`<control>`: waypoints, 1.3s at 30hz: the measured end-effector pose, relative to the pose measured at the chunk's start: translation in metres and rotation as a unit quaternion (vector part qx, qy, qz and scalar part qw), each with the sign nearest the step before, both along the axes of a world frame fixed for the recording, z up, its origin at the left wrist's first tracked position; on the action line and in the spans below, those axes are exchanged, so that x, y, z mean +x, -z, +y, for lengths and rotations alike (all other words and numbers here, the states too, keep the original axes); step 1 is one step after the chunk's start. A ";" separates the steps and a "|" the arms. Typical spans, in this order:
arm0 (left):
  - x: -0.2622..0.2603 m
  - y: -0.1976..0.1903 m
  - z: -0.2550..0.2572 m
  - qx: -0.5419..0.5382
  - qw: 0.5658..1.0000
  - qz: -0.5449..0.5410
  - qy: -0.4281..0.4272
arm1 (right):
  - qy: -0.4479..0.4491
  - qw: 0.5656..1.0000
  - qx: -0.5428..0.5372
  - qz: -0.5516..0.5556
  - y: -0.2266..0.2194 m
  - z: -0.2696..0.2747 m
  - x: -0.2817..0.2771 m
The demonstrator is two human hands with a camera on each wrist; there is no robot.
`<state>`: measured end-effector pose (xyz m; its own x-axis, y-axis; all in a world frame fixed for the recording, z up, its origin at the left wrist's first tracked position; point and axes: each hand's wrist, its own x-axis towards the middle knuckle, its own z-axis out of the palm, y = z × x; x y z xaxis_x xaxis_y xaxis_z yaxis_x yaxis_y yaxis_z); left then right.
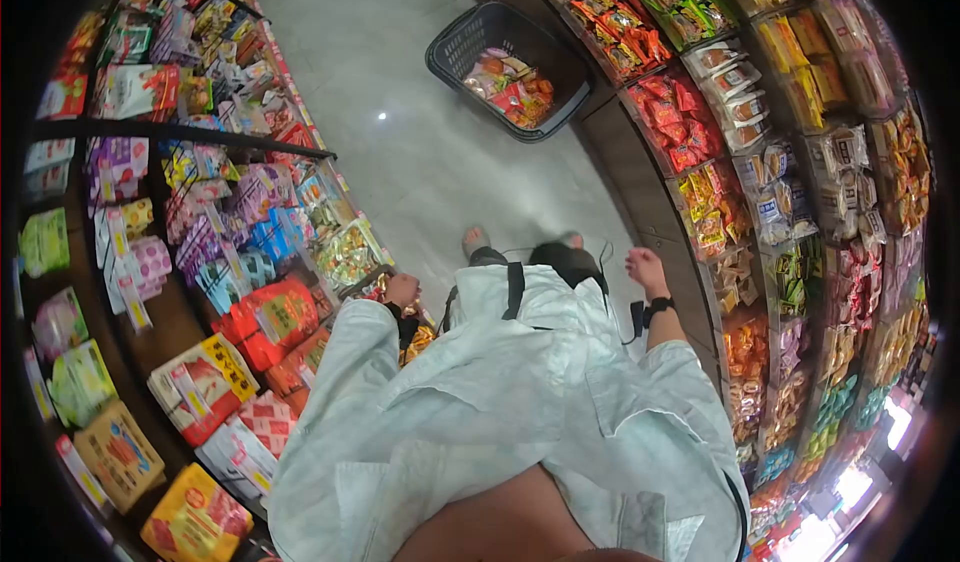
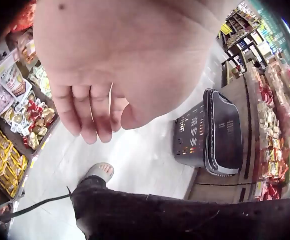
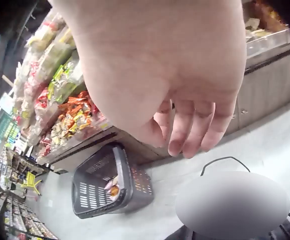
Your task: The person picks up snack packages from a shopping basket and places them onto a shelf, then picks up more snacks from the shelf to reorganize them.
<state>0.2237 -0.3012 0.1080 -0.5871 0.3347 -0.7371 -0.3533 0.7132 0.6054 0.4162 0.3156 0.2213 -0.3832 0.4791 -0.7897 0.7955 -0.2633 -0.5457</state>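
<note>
My left hand (image 1: 402, 290) hangs beside the left shelf edge with nothing in it; in the left wrist view its fingers (image 2: 87, 117) are loosely bent. Packs in gold wrapping (image 1: 418, 342) lie close by it on the low shelf. On the other side my right hand (image 1: 648, 270) hangs near the cabinet front of the right shelf. It holds nothing, and its fingers (image 3: 197, 127) curl loosely downward. A dark plastic shopping basket (image 1: 470, 42) stands on the floor ahead, with several bright snack packs (image 1: 515, 92) inside. Neither hand touches it.
Sloped shelves of bagged snacks (image 1: 280, 312) line the left side. Tall bins of small wrapped snacks (image 1: 680, 122) rise on the right above a wooden cabinet (image 1: 625, 172). Between them runs a grey tiled floor (image 1: 370, 92). A yellow stand (image 3: 31, 182) shows farther off.
</note>
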 end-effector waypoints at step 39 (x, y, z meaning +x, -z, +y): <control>-0.537 0.186 0.415 0.249 0.964 -0.088 0.008 | -0.417 0.905 0.079 0.008 0.476 -0.030 -0.617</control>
